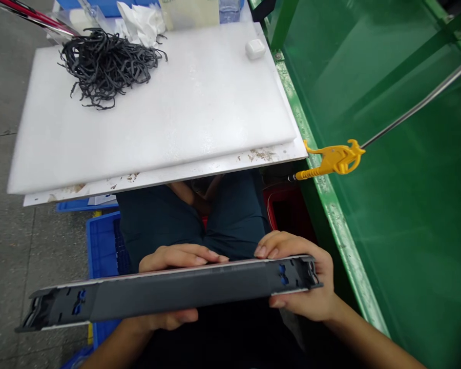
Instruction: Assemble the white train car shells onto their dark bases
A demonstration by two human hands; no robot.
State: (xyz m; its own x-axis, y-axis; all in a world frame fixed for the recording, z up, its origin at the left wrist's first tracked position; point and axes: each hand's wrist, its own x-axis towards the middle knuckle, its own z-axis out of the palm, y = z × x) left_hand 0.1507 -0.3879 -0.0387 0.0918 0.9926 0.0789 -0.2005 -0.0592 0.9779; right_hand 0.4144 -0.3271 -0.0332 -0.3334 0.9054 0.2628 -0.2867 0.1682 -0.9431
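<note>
I hold a long flat dark grey panel (pixel 169 294) with cut-outs at both ends across my lap, below the table edge. My left hand (pixel 176 256) is curled over its far edge near the middle, thumb underneath. My right hand (pixel 307 282) grips the panel's right end, fingers over the top edge and thumb on the near edge. Both hands are closed on the panel.
A white board (pixel 200 113) lies on the table ahead with a pile of black strips (pixel 107 64) at its far left and a small white block (pixel 255 48) at its far right. A green bench (pixel 388 154) with a yellow hook (pixel 336 159) on a rod runs along the right. Blue crates (pixel 102 246) sit on the floor at left.
</note>
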